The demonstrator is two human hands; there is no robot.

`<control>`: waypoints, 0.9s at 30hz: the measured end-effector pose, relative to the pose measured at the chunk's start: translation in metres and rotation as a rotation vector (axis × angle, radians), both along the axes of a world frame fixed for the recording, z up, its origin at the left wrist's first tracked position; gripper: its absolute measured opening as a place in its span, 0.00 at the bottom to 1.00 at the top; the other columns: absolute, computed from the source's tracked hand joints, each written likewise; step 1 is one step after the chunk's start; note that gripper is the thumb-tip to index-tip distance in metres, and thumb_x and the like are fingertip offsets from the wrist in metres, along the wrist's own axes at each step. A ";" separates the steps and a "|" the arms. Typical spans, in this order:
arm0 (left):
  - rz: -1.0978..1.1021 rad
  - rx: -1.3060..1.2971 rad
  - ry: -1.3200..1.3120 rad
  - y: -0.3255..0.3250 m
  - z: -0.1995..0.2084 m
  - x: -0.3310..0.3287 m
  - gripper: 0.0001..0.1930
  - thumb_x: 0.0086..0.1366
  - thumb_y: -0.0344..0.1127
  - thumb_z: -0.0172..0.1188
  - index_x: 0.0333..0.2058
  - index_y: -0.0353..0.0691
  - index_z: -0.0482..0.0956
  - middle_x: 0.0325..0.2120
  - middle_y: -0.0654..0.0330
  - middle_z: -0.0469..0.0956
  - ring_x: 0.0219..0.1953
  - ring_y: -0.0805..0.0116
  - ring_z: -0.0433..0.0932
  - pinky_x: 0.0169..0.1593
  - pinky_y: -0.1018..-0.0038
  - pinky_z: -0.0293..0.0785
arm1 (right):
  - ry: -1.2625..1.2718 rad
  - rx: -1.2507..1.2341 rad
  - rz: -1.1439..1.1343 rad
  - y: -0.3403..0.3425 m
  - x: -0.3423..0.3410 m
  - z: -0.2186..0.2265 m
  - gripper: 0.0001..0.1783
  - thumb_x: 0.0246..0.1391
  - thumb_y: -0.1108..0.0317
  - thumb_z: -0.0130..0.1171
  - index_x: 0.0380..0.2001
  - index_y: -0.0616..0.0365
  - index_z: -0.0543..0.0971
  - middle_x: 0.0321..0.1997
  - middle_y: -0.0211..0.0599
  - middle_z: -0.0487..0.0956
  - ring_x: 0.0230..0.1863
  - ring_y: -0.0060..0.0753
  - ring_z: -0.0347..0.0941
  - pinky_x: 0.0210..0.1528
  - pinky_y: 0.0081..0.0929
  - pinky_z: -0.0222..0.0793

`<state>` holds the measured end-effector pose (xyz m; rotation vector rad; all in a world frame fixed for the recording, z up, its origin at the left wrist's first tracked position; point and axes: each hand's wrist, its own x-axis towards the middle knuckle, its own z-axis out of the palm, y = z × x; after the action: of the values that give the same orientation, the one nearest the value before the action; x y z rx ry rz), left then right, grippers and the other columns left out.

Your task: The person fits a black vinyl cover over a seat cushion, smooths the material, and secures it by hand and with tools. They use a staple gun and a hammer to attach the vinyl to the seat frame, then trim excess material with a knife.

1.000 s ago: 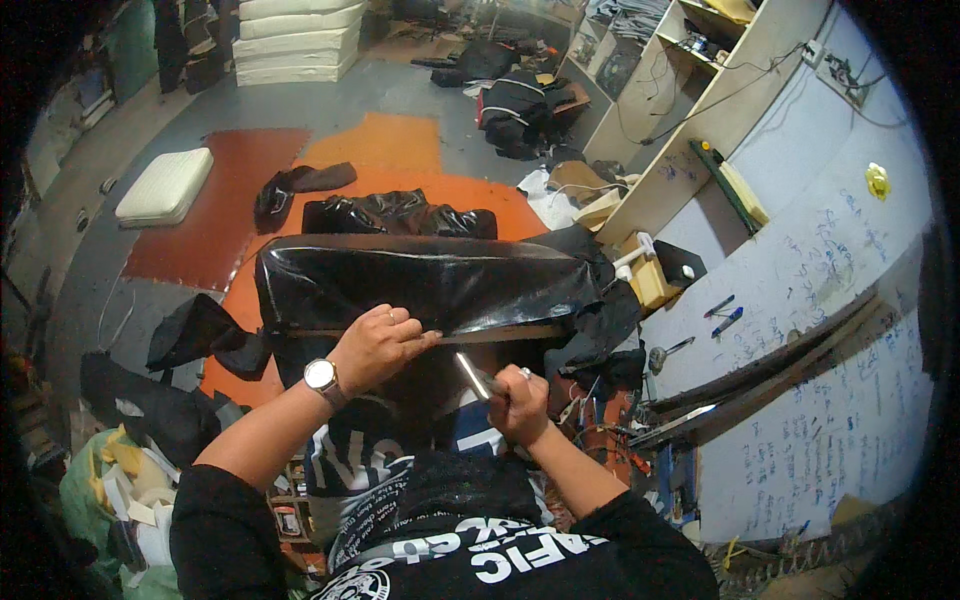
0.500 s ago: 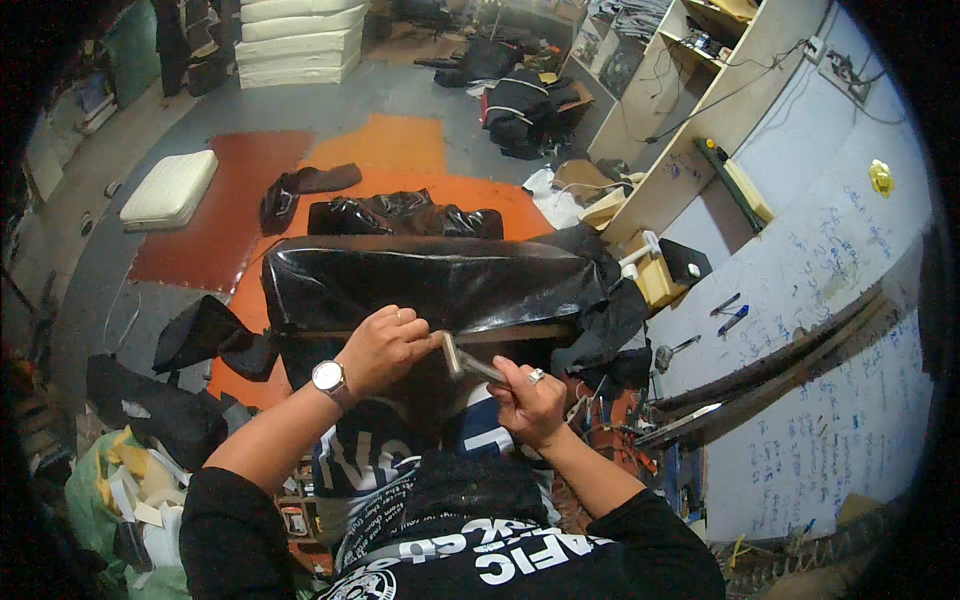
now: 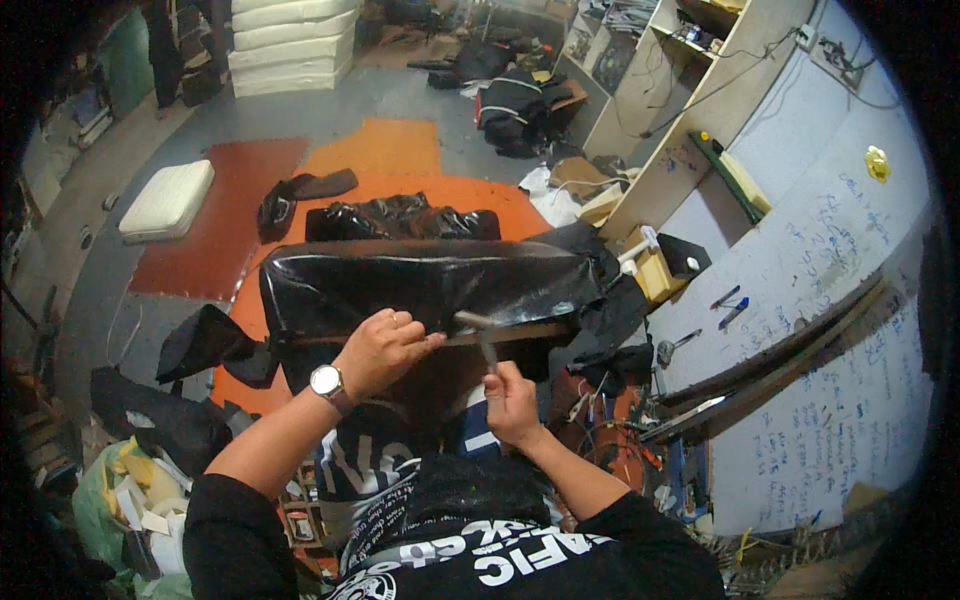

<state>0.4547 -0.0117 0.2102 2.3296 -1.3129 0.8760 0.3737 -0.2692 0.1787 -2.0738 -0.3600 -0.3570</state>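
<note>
In front of me lies a long block covered in glossy black leather-like material (image 3: 430, 285), with a brown edge strip (image 3: 530, 332) along its near side. My left hand (image 3: 388, 345), a watch on its wrist, is closed in a pinch at that edge. What its fingertips hold, the cover or something small, is too small to make out. A hammer (image 3: 488, 345) is gripped by its handle in my right hand (image 3: 512, 403). Its head is tilted up beside my left fingertips, apart from them and close to the edge strip.
More crumpled black cover material (image 3: 400, 215) lies just behind the block. Black pieces (image 3: 205, 345) lie at the left, near a green bag (image 3: 100, 480) of scraps. A white cushion (image 3: 168, 200) rests on the floor. On the right stand a shelf unit (image 3: 640, 190) and a white marked panel (image 3: 790, 400).
The hammer has swung up and away from beside my left fingertips, its head now higher and turned. My right hand has shifted slightly. My left hand stays at the edge.
</note>
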 end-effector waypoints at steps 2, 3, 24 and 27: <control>-0.005 0.002 0.013 -0.003 0.004 -0.002 0.22 0.54 0.29 0.63 0.49 0.49 0.87 0.25 0.68 0.68 0.31 0.68 0.72 0.37 0.69 0.70 | -0.050 0.161 0.001 -0.002 -0.002 -0.013 0.18 0.73 0.56 0.53 0.36 0.61 0.72 0.21 0.44 0.73 0.21 0.35 0.73 0.26 0.34 0.67; 0.000 0.021 0.029 -0.003 0.005 -0.002 0.20 0.56 0.30 0.63 0.49 0.49 0.87 0.26 0.67 0.69 0.32 0.68 0.72 0.38 0.69 0.71 | -0.062 0.161 -0.004 -0.005 0.000 -0.028 0.18 0.73 0.56 0.53 0.36 0.61 0.72 0.21 0.43 0.73 0.21 0.34 0.73 0.26 0.33 0.67; 0.006 0.053 0.046 -0.001 0.006 -0.001 0.19 0.58 0.30 0.62 0.48 0.50 0.87 0.27 0.67 0.71 0.34 0.68 0.74 0.40 0.69 0.73 | -0.394 -0.508 -0.030 -0.042 0.044 -0.028 0.12 0.65 0.60 0.60 0.35 0.56 0.72 0.25 0.44 0.76 0.25 0.54 0.78 0.26 0.46 0.71; 0.002 0.011 0.034 -0.002 0.002 -0.002 0.19 0.55 0.29 0.63 0.47 0.50 0.87 0.25 0.68 0.69 0.31 0.68 0.73 0.38 0.68 0.73 | -0.515 -0.313 0.082 -0.047 0.038 -0.016 0.11 0.65 0.60 0.60 0.35 0.55 0.74 0.27 0.46 0.77 0.26 0.56 0.78 0.27 0.47 0.72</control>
<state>0.4524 -0.0133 0.2123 2.3439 -1.3049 0.8289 0.4117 -0.3163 0.1623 -2.2411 -0.8512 -0.8321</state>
